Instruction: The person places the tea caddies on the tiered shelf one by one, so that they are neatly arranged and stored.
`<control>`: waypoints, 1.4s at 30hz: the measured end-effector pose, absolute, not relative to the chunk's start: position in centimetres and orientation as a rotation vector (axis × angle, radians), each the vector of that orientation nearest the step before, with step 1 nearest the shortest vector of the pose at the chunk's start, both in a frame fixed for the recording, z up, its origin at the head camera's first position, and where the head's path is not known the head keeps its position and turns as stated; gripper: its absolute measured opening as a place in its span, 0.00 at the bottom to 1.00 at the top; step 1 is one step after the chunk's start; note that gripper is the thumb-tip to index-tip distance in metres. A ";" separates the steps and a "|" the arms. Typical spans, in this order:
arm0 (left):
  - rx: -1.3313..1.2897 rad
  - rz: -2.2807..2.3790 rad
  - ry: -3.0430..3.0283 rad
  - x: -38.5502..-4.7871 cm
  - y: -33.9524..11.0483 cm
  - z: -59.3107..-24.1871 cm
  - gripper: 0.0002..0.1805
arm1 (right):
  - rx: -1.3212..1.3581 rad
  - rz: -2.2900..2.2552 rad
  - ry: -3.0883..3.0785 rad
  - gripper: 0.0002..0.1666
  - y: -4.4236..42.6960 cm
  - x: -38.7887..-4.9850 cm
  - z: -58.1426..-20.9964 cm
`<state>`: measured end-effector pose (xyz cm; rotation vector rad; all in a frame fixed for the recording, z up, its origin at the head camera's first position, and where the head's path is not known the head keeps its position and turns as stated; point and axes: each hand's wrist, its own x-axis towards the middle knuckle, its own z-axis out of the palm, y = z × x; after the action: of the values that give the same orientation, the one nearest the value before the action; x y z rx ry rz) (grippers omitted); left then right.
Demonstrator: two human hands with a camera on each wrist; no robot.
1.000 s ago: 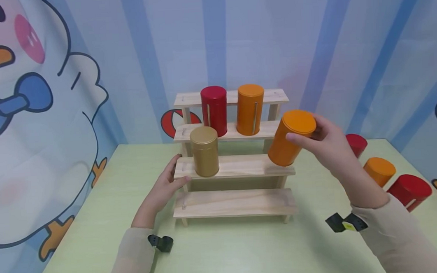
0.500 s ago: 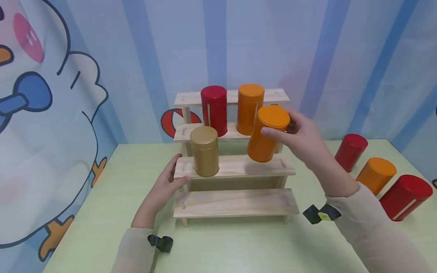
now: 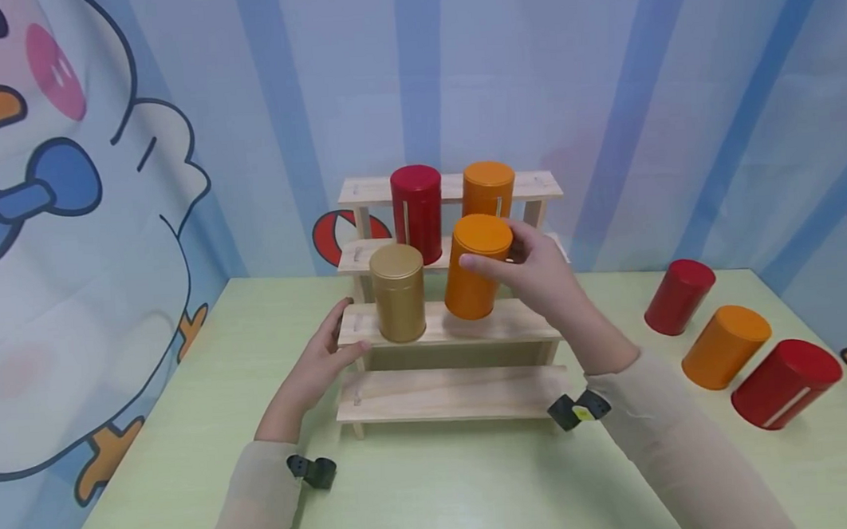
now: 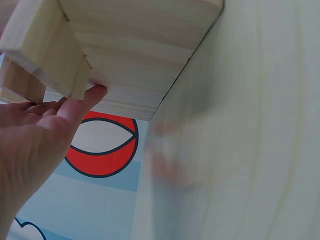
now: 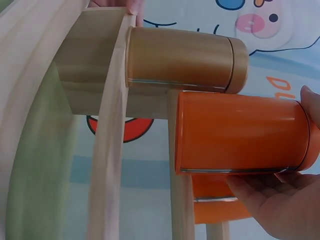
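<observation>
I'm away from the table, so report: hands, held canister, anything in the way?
Right hand grips orange canister, held above second shelf from bottom. Left hand grips shelf's left end. Gold canister stands close on the left, possible bump.

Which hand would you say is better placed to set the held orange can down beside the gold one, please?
The right hand, I'd judge: it grips the orange can just above the tier where the gold can stands. The left hand holds the left end of the wooden shelf.
</observation>
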<state>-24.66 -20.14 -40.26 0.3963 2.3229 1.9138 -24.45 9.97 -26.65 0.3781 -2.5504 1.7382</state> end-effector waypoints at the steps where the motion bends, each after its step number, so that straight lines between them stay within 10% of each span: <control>1: 0.397 1.914 2.322 -24.7 -20.2 -40.3 0.46 | 0.380 1.739 -2.554 0.40 9.7 -24.5 -26.8; 42: 0.349 1.883 2.360 -25.0 -20.3 -40.8 0.46 | 0.285 1.740 -2.655 0.44 7.7 -25.3 -29.5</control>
<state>-24.99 -20.33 -40.77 0.3490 2.3603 1.8832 -25.26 7.74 -29.45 0.2845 -2.6550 1.7404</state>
